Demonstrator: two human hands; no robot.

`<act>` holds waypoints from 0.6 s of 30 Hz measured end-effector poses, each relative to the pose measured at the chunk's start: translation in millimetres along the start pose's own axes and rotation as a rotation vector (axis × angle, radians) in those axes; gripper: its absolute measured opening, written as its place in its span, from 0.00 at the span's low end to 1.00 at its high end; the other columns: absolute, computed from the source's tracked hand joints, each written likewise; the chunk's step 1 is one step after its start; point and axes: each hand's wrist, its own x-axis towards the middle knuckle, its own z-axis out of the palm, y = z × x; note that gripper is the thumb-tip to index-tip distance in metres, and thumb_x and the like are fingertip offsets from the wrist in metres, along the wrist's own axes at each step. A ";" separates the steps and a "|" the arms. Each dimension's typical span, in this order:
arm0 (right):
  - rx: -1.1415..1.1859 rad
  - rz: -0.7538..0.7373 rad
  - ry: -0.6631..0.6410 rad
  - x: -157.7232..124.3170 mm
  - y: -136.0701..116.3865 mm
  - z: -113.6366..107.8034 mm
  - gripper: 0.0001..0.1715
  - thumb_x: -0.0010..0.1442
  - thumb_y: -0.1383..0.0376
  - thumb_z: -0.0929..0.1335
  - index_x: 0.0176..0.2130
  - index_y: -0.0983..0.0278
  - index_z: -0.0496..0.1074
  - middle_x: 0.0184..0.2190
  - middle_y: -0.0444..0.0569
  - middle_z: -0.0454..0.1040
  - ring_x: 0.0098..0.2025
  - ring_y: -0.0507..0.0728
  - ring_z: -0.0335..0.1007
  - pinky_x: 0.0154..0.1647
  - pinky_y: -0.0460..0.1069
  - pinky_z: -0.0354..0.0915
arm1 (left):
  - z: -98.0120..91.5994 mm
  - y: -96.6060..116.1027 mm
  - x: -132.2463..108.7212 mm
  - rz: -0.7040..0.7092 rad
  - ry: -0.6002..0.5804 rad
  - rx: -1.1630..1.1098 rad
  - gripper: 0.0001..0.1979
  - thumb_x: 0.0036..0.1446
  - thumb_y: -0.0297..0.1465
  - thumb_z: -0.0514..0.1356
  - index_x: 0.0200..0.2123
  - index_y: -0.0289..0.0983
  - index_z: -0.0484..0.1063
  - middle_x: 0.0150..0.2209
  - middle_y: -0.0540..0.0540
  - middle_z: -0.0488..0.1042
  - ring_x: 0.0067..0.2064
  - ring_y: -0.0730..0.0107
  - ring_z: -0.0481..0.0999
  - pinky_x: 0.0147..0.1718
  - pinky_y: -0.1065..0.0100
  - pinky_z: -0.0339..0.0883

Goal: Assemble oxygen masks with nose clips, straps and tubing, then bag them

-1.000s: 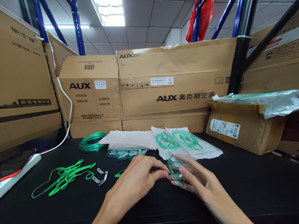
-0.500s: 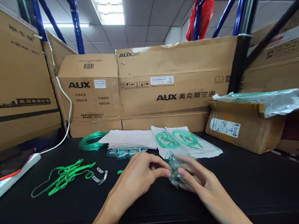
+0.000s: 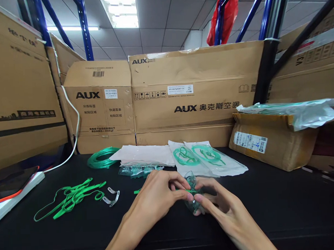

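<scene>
The person's left hand [image 3: 156, 199] and right hand [image 3: 217, 207] are meeting over the black table [image 3: 270, 205], both pinching a clear mask [image 3: 192, 184] between curled fingers, with a green strap [image 3: 138, 191] trailing out leftward from the left hand. Just behind are lying 2 sealed bags [image 3: 210, 160]; loose green straps [image 3: 72, 197] and 2 metal clips [image 3: 111, 196] are lying well to the left.

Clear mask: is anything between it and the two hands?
Nothing visible. Both the left hand and right hand already grip the clear mask directly, with a green strap trailing left from it on the table.
</scene>
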 end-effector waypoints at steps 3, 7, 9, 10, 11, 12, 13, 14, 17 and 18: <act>0.003 -0.030 0.018 1.8 0.6 -0.4 0.10 0.63 0.54 0.74 0.39 0.58 0.77 0.48 0.47 0.74 0.36 0.55 0.78 0.35 0.48 0.76 | 1.2 -0.5 -0.1 0.033 -0.006 -0.024 0.04 0.53 0.32 0.72 0.34 0.41 0.82 0.29 0.56 0.83 0.33 0.71 0.77 0.32 0.73 0.61; -0.080 -0.024 0.050 2.1 1.1 -1.4 0.13 0.61 0.53 0.75 0.35 0.60 0.80 0.51 0.49 0.74 0.38 0.57 0.79 0.38 0.48 0.75 | 1.8 -0.8 -0.3 0.046 -0.042 -0.010 0.03 0.55 0.31 0.71 0.34 0.42 0.81 0.30 0.56 0.83 0.36 0.69 0.79 0.35 0.72 0.62; -0.109 -0.019 0.071 1.7 0.7 -1.5 0.14 0.61 0.52 0.75 0.34 0.60 0.80 0.50 0.50 0.75 0.39 0.57 0.79 0.40 0.48 0.75 | 2.3 -0.3 -1.6 0.055 -0.045 0.014 0.03 0.57 0.31 0.70 0.35 0.43 0.81 0.32 0.55 0.83 0.39 0.67 0.79 0.38 0.71 0.63; -0.116 -0.017 0.080 1.5 0.6 -1.3 0.15 0.61 0.52 0.74 0.34 0.60 0.79 0.50 0.50 0.76 0.41 0.58 0.79 0.41 0.49 0.75 | 2.9 0.3 -2.7 0.060 -0.044 0.030 0.04 0.57 0.32 0.71 0.36 0.43 0.80 0.34 0.55 0.83 0.41 0.66 0.79 0.40 0.70 0.63; -0.122 -0.020 0.092 1.3 0.7 -1.1 0.15 0.61 0.51 0.74 0.34 0.60 0.79 0.51 0.50 0.76 0.43 0.59 0.79 0.42 0.48 0.75 | 3.6 1.1 -4.0 0.066 -0.044 0.045 0.05 0.56 0.32 0.72 0.37 0.44 0.80 0.35 0.56 0.82 0.42 0.66 0.78 0.42 0.70 0.64; -0.129 -0.028 0.102 1.1 1.3 -0.9 0.15 0.62 0.51 0.74 0.34 0.59 0.79 0.51 0.50 0.77 0.46 0.60 0.79 0.44 0.49 0.75 | 4.7 2.1 -5.3 0.071 -0.046 0.056 0.07 0.56 0.33 0.73 0.38 0.45 0.79 0.36 0.56 0.82 0.43 0.65 0.78 0.43 0.69 0.64; -0.141 -0.038 0.113 0.8 2.3 -0.6 0.15 0.63 0.51 0.73 0.34 0.59 0.79 0.53 0.50 0.77 0.49 0.61 0.79 0.47 0.49 0.74 | 5.8 3.3 -6.6 0.077 -0.049 0.063 0.09 0.55 0.33 0.73 0.39 0.46 0.79 0.37 0.57 0.82 0.44 0.65 0.77 0.44 0.69 0.64; -0.156 -0.051 0.124 0.3 3.8 -0.5 0.14 0.63 0.51 0.73 0.35 0.58 0.79 0.54 0.50 0.76 0.52 0.62 0.78 0.49 0.49 0.74 | 7.1 4.6 -7.7 0.084 -0.053 0.065 0.11 0.55 0.34 0.74 0.40 0.47 0.78 0.38 0.58 0.82 0.45 0.65 0.77 0.45 0.69 0.64; -0.215 -0.093 0.144 -1.7 10.2 -1.1 0.12 0.67 0.52 0.70 0.38 0.56 0.79 0.57 0.49 0.74 0.57 0.63 0.75 0.54 0.51 0.72 | 10.6 7.8 -9.1 0.102 -0.064 0.053 0.11 0.58 0.33 0.72 0.43 0.47 0.76 0.41 0.58 0.81 0.46 0.66 0.77 0.45 0.69 0.64; -0.240 -0.106 0.151 -2.4 12.2 -1.5 0.11 0.68 0.53 0.70 0.40 0.56 0.78 0.59 0.49 0.73 0.57 0.63 0.75 0.53 0.51 0.72 | 11.4 8.3 -9.0 0.104 -0.066 0.054 0.11 0.59 0.32 0.71 0.43 0.47 0.75 0.41 0.58 0.81 0.45 0.66 0.77 0.45 0.69 0.65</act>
